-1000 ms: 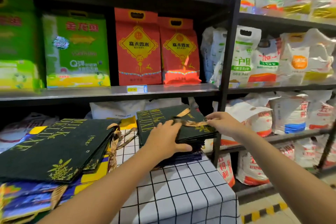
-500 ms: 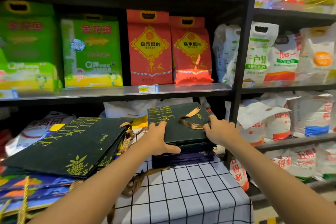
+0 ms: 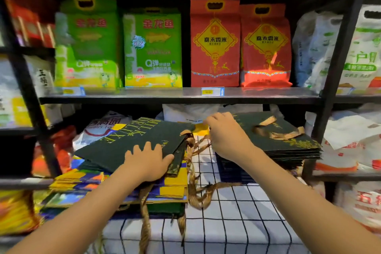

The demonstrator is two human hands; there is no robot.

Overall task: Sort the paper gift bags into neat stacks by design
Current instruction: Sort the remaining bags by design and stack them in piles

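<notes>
Now both hands work over a table draped in a white cloth with a black grid (image 3: pixel 237 227). At nine o'clock from the table's centre, the left hand (image 3: pixel 147 162) lies on the topmost dark green "MILK DELUXE" gift bag (image 3: pixel 132 143), fingers spread across its face and thumb hooked at its open edge. That bag lies tilted on a mixed pile of blue and yellow gift bags (image 3: pixel 127 185), gold ribbon handles (image 3: pixel 195 189) trailing toward six o'clock. At two o'clock sits a squared stack of dark green gift bags (image 3: pixel 288 142). The right hand (image 3: pixel 225 136) rests at that stack's left edge, fingers curled; whether it grips anything I cannot tell. Behind, at twelve o'clock, a metal shelf (image 3: pixel 165 97) carries green rice bags (image 3: pixel 152 47) and red rice bags (image 3: pixel 214 43).
</notes>
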